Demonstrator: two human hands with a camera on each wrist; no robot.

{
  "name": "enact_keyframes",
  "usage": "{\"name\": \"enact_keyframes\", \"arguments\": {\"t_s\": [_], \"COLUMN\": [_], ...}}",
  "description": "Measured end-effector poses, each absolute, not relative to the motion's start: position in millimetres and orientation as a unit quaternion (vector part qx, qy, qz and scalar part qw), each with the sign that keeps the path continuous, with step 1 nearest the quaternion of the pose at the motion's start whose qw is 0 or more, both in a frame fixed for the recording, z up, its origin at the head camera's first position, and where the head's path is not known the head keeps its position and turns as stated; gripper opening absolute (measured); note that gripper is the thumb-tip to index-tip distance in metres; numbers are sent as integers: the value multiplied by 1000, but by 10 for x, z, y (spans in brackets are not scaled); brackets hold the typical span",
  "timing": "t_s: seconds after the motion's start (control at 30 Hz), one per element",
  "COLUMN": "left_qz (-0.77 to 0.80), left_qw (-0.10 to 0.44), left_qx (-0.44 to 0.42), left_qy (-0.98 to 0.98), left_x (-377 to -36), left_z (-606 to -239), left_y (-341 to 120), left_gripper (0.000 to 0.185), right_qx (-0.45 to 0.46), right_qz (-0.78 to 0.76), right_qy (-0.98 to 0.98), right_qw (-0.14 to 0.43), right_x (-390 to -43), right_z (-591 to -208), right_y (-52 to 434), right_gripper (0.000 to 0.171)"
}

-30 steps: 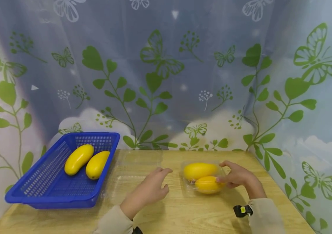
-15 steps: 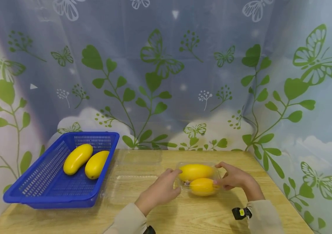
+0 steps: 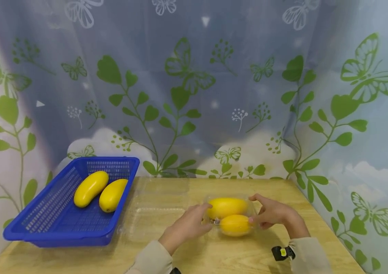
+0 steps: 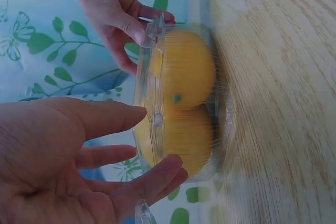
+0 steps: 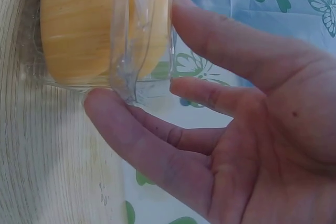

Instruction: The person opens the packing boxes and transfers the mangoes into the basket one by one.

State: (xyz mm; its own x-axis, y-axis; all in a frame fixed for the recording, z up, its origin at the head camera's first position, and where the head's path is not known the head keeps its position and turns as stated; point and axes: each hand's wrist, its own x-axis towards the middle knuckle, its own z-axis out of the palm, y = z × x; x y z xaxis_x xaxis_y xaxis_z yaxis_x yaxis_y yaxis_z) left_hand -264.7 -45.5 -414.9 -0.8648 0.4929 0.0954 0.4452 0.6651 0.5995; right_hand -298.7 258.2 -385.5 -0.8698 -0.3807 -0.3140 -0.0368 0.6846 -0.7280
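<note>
Left hand point(image 3: 188, 227) and right hand point(image 3: 275, 214) flank a clear, boxy plastic container point(image 3: 216, 221) on a pale wood-grain tabletop point(image 3: 221, 262), as we look down from the head camera. Inside the container we see two glossy yellow, oblong fruits point(image 3: 228, 207). The left hand's loosely extended fingers meet the container's left end; the right hand grips its right end between thumb and forefinger. Well to the left, we find two more yellow, elongated fruits point(image 3: 91, 189) in a blue, rectangular, slotted plastic basket point(image 3: 62, 236), with clear plastic packaging point(image 3: 159, 210) lying between basket and left hand.

From the left wrist, we see the container just beyond the left hand, its fingers spread and the thumb tip at the clear rim. The right hand shows at the far end, its thumb against the corner.

At the right wrist, we see the container's corner between the right hand's thumb, on the lid side, and forefinger, at the near edge, with yellow showing through the ribbed wall.
</note>
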Motion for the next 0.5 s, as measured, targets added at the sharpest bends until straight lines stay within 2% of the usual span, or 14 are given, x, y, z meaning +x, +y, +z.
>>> {"name": "enact_keyframes", "arguments": {"t_s": [0.33,0.5], "left_qz": [328,344], "left_qw": [50,55], "left_qx": [254,244], "left_qy": [909,905], "left_x": [-2628,-2624], "left_z": [-4140,-4136], "left_y": [-460,-442], "left_gripper": [53,59], "right_qx": [-115,-122], "right_qz": [-365,-364], "right_qy": [896,896], "right_qw": [226,226], "right_x": [-2934,-2930], "right_z": [-3821,-3794], "right_y": [2534,2525], "right_gripper": [84,84]}}
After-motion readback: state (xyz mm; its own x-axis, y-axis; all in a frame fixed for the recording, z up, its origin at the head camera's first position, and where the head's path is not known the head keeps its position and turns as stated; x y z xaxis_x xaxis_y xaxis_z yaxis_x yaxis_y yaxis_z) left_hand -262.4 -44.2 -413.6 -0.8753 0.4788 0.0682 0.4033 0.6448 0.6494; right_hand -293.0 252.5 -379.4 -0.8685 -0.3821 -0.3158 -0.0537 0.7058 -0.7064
